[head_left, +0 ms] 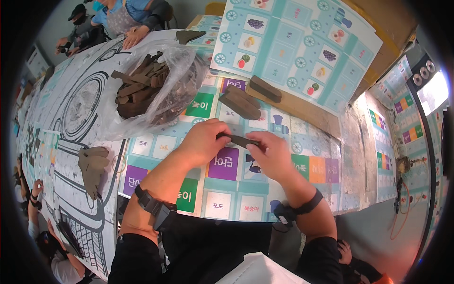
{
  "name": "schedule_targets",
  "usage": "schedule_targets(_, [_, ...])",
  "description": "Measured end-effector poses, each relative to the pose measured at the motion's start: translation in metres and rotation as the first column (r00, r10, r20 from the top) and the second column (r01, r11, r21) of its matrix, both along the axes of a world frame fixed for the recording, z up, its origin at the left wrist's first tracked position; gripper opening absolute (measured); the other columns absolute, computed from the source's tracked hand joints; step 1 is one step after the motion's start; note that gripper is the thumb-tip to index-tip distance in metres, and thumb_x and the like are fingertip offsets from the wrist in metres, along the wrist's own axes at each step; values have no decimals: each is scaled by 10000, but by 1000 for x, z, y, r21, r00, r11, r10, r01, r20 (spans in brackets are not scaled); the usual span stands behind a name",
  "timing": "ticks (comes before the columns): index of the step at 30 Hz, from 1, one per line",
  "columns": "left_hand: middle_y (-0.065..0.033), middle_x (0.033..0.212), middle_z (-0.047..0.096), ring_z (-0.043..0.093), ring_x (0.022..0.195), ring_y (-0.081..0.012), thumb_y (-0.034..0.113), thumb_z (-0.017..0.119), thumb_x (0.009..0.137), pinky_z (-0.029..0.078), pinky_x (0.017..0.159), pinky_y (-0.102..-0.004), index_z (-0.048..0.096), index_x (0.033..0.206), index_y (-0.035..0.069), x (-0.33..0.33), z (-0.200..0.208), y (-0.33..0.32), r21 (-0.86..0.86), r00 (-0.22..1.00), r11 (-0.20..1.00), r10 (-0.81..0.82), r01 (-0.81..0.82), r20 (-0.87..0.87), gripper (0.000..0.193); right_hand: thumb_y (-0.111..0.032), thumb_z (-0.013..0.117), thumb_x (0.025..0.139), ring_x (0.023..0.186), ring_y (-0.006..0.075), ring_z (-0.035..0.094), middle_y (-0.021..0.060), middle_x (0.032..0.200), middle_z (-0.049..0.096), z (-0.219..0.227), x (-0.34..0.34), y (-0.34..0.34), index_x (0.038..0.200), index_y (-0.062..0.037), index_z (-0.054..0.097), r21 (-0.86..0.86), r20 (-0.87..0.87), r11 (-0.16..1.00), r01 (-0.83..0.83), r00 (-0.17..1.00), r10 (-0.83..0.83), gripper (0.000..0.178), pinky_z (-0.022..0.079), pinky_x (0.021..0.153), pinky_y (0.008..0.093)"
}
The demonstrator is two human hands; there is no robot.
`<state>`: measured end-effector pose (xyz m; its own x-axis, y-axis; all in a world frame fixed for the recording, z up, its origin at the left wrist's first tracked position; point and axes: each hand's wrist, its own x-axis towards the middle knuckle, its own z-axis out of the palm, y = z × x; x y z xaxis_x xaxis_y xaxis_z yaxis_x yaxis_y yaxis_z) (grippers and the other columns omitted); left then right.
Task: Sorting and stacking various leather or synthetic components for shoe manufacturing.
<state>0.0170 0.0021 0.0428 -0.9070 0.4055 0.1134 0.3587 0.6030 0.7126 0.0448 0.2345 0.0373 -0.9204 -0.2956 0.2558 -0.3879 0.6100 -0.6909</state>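
Both my hands are closed on a thin dark brown strip [242, 140], stretched level between them above the printed sheets. My left hand [201, 142] pinches its left end between thumb and fingers. At the other end, my right hand [270, 152] grips it the same way. Just beyond my hands lies a small pile of similar brown strips [240, 102]. A neat stack of strips [265, 89] sits right of that pile. Farther left, an opened clear plastic bag [187, 87] holds a heap of loose brown strips [142, 87].
Colourful printed card sheets [222, 199] cover the table under my hands. A large sheet [293, 47] leans against a cardboard box [397, 28] at the back. Brown pieces [93, 165] and a rubber band [119, 164] lie on the left. A person [127, 19] sits across the table.
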Motion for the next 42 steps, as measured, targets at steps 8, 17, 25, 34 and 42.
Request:
schedule_targets(8, [53,852,608,545,778,-50,204,730,949,455,690,-244,693,1042,53,8,1,8,742,772,670,-483,23,412,182,18,724,836,897,146,659,65,1098,675,4,22,-2,1143,-10,700,-519,150,854,-46,978,144,310,562,740,281])
schedule_targets(17, [7,938,618,561,849,-74,111,655,945,446,739,-229,673,1096,-4,11,-15,20,815,619,578,-623,-46,478,190,-9,738,855,968,157,639,117,1147,663,-7,30,-3,1155,26,596,-698,114,712,-73,971,212,334,532,815,280])
schedule_targets(25, [-14,850,637,579,752,-99,196,720,921,447,642,-262,669,1079,4,0,-14,13,747,940,665,-250,-7,231,254,-7,738,823,723,123,563,49,813,606,-5,19,-1,1035,8,596,-254,142,957,141,984,-107,255,469,663,279])
schedule_targets(34, [-109,843,709,686,768,-235,222,706,922,528,693,-373,645,1109,20,11,-17,15,431,987,901,-108,47,118,282,14,709,757,747,171,541,74,823,588,0,18,-12,1015,5,636,65,-31,997,29,999,-27,269,437,675,327])
schedule_targets(42, [-141,871,745,727,799,-282,88,687,894,554,729,-390,668,1074,19,13,-6,12,486,983,874,-87,-4,164,194,-32,576,961,744,119,566,67,903,654,0,11,-4,1142,52,636,-401,470,900,171,882,42,208,479,674,275])
